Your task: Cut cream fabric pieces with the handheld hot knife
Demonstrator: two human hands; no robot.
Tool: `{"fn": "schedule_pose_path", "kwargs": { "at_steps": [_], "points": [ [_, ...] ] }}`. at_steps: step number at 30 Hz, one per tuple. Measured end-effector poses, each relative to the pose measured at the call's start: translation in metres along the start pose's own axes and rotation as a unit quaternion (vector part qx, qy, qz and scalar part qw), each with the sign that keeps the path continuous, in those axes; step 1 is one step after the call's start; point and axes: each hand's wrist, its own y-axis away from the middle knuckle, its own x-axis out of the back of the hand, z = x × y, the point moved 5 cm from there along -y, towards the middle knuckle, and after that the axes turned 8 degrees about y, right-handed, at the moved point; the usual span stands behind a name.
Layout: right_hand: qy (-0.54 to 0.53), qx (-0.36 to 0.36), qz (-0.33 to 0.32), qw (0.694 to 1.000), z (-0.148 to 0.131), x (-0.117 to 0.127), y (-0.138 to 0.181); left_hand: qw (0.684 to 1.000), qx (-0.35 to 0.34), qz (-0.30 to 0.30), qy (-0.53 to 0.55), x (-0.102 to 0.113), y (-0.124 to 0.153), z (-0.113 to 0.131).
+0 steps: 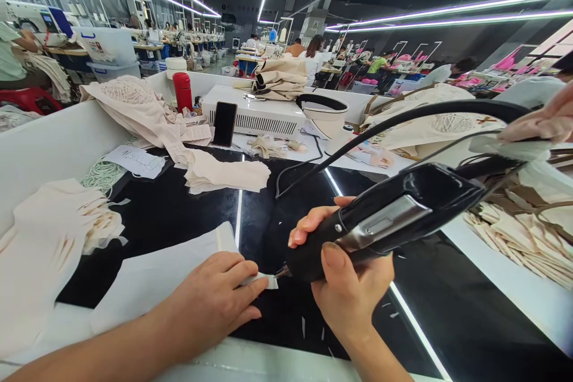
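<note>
In the head view my right hand is wrapped around a black handheld electric cutter with a silver lever on its side. Its pointed metal tip meets the end of a narrow pale strip at the edge of a white fabric piece. My left hand holds that edge down, fingers close together, with the strip's end showing past the fingertips. Part of the fabric lies hidden beneath the hand. From the cutter's back, a thick black cable arches over the table. Small white scraps lie below the tip.
Cream fabric pieces lie stacked on the black tabletop, more at left. Behind stand a phone, a red bottle and a white vented box. Layered garment pieces fill the right side. People sit at sewing machines beyond.
</note>
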Motion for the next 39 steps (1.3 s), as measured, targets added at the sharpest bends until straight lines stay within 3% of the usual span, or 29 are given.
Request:
{"fn": "schedule_pose_path", "kwargs": {
  "at_steps": [18,28,39],
  "points": [
    [0.007,-0.015,-0.005,1.0,-0.005,0.005,0.009,1.0,0.0,-0.01,0.015,0.001,0.0,-0.002],
    [0.025,0.004,-0.003,1.0,-0.009,0.013,0.009,0.998,-0.051,0.027,0.021,0.0,0.001,0.004],
    [0.054,-0.005,0.011,0.998,-0.012,0.015,0.008,0.999,-0.037,0.028,-0.02,0.001,0.0,-0.001]
  ]
}}
